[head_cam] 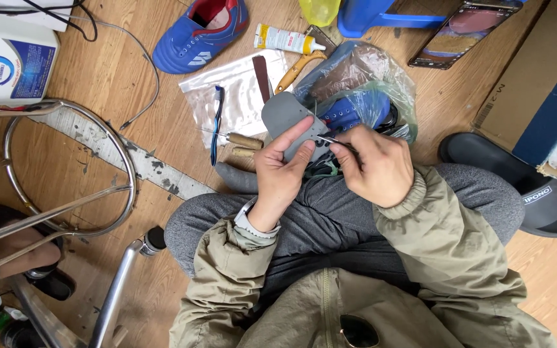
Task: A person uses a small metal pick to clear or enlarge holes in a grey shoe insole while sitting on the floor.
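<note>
My left hand [282, 169] grips a grey shoe sole [283, 116], thumb pressed on its flat face, held above my lap. My right hand [376, 166] pinches a thin metal needle tool [330, 140] whose tip touches the sole's edge near my left thumb. Just beyond the sole lies a blue sports shoe [356, 109] inside a clear plastic bag. A wooden-handled awl [243, 140] rests on the floor left of my left hand, beside a blue toothbrush [216, 122].
A second blue shoe [198, 32] lies at the top, near a glue tube [286, 40] and orange-handled pliers [296, 66]. A metal stool frame [66, 174] stands left; a black slipper [517, 187], cardboard box [530, 84] and phone [462, 29] are right.
</note>
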